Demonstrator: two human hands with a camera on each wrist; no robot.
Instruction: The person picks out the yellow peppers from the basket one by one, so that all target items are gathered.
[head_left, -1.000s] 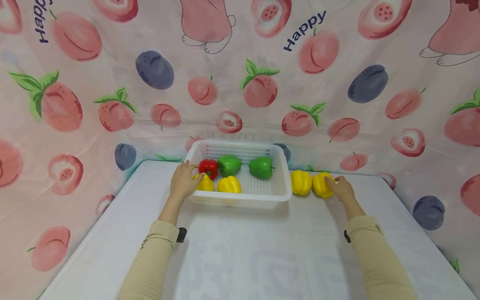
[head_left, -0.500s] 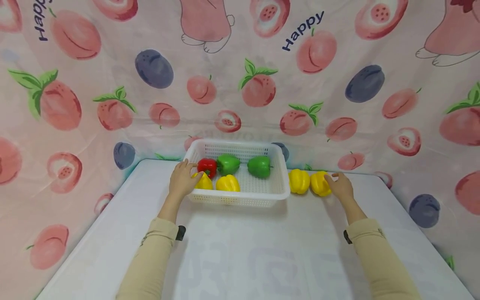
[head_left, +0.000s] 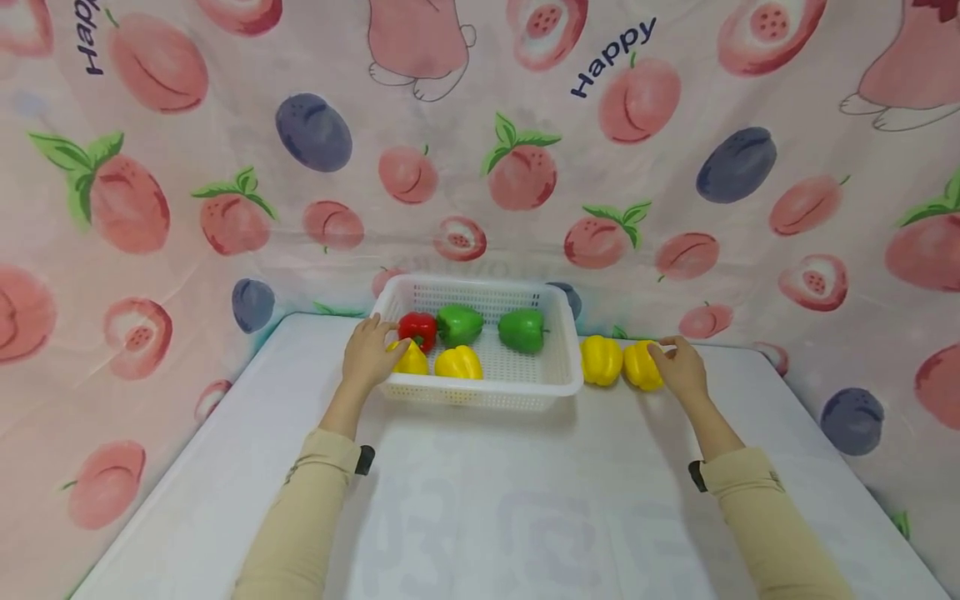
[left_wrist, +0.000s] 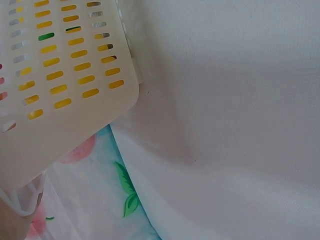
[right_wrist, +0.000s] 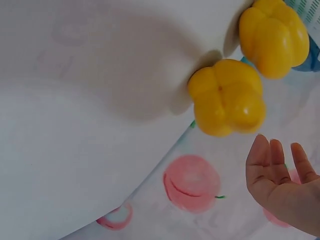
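Observation:
A white perforated basket point(head_left: 517, 387) holds a red bell pepper point(head_left: 417, 332), two green bell peppers point(head_left: 522, 331) and two yellow ones. My left hand point(head_left: 367, 350) reaches over the basket's left rim, thumb and fingers spread above the left yellow bell pepper point(head_left: 412, 360); whether they touch it I cannot tell. In the left wrist view the basket wall point(left_wrist: 65, 115) hides the fingers. Right of the basket, two yellow bell peppers stand side by side. Beside the outer yellow bell pepper point(right_wrist: 227, 97), my right hand point(right_wrist: 282, 185) has loosely bent fingers, with a visible gap between.
The inner yellow bell pepper point(head_left: 602, 361) stands close to the basket's right wall. A white cloth point(head_left: 525, 500) covers the table. Behind the table's back edge hangs a fruit-print curtain point(head_left: 450, 192).
My right fingertips have lifted slightly from over the outer yellow bell pepper. My left hand stays at the basket's left rim. The head view shifts a little.

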